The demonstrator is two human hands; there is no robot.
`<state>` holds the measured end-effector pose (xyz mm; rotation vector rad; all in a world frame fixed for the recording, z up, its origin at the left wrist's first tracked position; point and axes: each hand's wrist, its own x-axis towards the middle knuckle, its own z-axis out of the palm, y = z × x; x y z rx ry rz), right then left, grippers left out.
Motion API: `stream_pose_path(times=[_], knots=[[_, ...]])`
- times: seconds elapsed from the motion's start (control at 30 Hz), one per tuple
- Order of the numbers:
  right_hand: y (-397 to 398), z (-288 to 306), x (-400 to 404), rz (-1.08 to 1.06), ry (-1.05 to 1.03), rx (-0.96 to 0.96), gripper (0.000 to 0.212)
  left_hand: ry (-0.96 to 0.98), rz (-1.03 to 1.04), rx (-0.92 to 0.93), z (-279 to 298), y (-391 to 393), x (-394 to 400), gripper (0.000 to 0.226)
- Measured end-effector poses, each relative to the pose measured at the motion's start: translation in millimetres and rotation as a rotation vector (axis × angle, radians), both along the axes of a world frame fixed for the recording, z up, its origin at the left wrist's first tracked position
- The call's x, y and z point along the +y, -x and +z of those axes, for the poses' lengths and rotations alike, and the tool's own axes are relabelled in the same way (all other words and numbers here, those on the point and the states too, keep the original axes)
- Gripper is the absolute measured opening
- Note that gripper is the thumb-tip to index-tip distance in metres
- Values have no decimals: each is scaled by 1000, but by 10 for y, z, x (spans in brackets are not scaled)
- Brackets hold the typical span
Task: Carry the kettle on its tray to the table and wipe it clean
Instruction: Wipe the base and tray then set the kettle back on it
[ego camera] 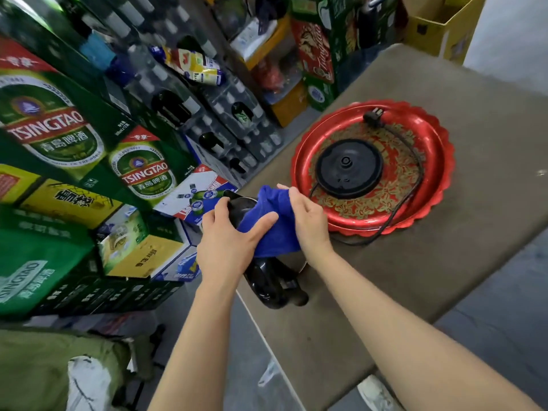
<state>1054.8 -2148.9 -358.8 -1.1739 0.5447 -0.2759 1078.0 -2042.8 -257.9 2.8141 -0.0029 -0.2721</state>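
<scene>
While our left hand curls over the dark top of the kettle and pins the blue cloth with its thumb, our right hand pinches the far side of the same cloth against the kettle's body. So both grips are closed: the left on kettle and cloth together, the right on the cloth. We have the kettle off its base, standing at the near left edge of the brown surface, its black handle pointing towards us. Just beyond our hands sits the red scalloped tray, touching the surface, with the round black kettle base lying in its middle. From the base a black cord loops round inside the tray to a plug at its far rim. Stacked green beer cartons fill the left.
</scene>
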Motion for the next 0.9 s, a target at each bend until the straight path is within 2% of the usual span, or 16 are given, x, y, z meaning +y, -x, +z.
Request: stream_pose_path(times=[0.13,0.23,0.3,0.37,0.43,0.5,0.6,0.7,0.73,0.8,0.83,0.9], knots=[[120,-245,25,-45,-79,93,34,-12,-121,84,93,-7,88,123],[629,-468,345,-225,-216,216,58,55,-131,165,121,-58,119,125],[867,-485,564,-277,-366,238,50,51,-123,127,85,-46,114,123],[863,-264,661,-245,-305,128,43,19,-119,59,47,-25,99,119],[651,-50,510,-193,-141,-29,41,6,-134,25,30,-29,104,115],[337,46,242,-105,29,-94,36,16,-180,33,45,-46,126,113],[48,-110,-90,-13,118,-65,34,22,-321,63,78,-71,162,113],[304,-381,-21,-129,-57,23,36,12,-533,116,133,-142,237,116],[502,-419,85,-165,-116,27,39,4,-613,143,156,-186,268,117],[913,-392,429,-197,-206,23,64,-25,-790,199,194,-279,313,119],[1079,-316,614,-216,-204,34,74,-55,-876,214,210,-319,317,121],[1180,-132,827,-290,-79,32,73,-128,-1003,211,237,-380,300,124]])
